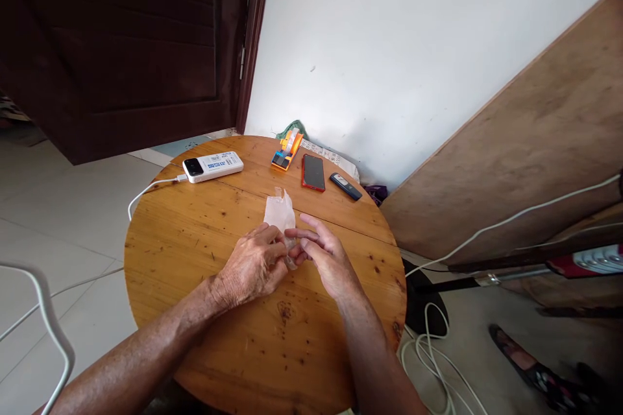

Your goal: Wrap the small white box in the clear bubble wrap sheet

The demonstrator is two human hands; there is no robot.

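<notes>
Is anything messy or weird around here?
Yes, a little. On the floor to the right of the wooden table, a pale cable lies in loose, untidy loops instead of a neat coil. Also, the white wall has a small dark mark, maybe a chip.

Near the frame's centre, the lower part of the white sheet (279,211) is partly covered by the left hand (256,262) and right hand (328,262). Both forearms (160,343) are cut off by the bottom edge. The dark door (136,32) is cropped at upper left. At lower right, a shoe (548,379) is blurred. The white device's (214,166) smallest print cannot be read.
</notes>
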